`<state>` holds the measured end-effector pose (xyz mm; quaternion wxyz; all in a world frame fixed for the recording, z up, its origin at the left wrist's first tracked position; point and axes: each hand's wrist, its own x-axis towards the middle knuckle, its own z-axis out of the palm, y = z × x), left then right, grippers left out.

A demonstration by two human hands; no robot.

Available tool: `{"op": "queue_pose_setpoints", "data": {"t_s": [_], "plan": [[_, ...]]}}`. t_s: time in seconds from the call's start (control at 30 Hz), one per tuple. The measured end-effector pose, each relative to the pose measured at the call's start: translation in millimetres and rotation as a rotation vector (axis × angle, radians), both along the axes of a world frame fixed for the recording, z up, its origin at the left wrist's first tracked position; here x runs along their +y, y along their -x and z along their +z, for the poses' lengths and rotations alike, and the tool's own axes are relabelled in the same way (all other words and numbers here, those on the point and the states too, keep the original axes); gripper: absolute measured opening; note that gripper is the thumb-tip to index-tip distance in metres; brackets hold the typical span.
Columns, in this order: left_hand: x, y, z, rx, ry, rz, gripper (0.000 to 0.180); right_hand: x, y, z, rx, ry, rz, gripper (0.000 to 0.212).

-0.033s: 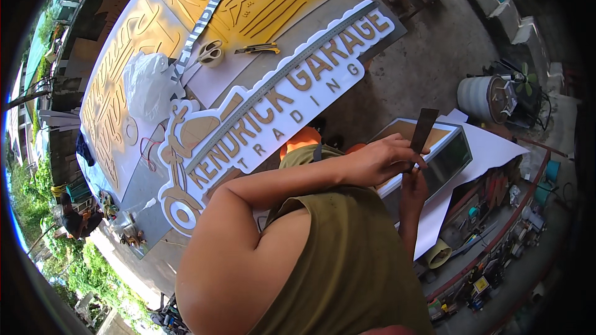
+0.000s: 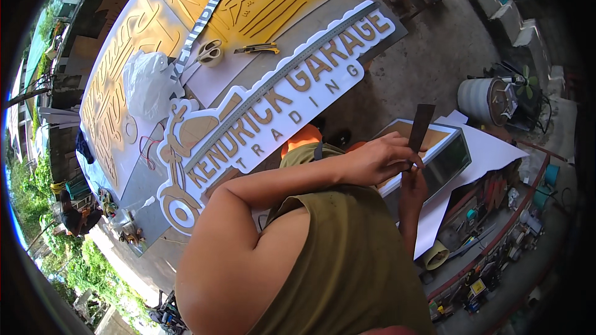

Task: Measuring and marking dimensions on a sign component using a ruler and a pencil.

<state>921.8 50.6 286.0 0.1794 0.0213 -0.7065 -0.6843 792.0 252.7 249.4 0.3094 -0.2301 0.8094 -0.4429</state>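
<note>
My left arm crosses my body to the right, and my left hand [image 2: 385, 156] has its fingers closed on the lower part of a dark flat strip [image 2: 423, 125]. The strip stands up above the fingers. Just below, my right hand [image 2: 413, 187] meets the left one, its fingers pinched together at the strip's bottom end; what lies between them is hidden. Beneath and behind both hands is a white-edged panel [image 2: 457, 133] with a brown face and a dark glossy side. It rests over a white sheet [image 2: 490, 149].
On the grey table [image 2: 245, 74] to the left lies a white cut-out sign [image 2: 279, 102] with a metal ruler [image 2: 298, 62] along it. Beyond are scissors [image 2: 211, 53], a yellow cutter [image 2: 257, 48] and a white plastic bag [image 2: 149, 87]. Tools crowd a shelf [image 2: 496, 245] at lower right.
The strip and my hands have shifted very slightly; both hands keep the same hold. The table and its things look the same.
</note>
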Motion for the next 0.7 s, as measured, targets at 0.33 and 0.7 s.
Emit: {"op": "queue_pose_setpoints", "data": {"t_s": [0.33, 0.7], "plan": [[-54, 91, -30, -0.173, -0.100, 0.461, 0.019, -90, 172, -24, -0.011, 0.011, 0.280, 0.016], [-66, 227, -34, -0.382, 0.026, 0.837, 0.016, -209, 383, -14, -0.029, 0.026, 0.540, 0.017]]}}
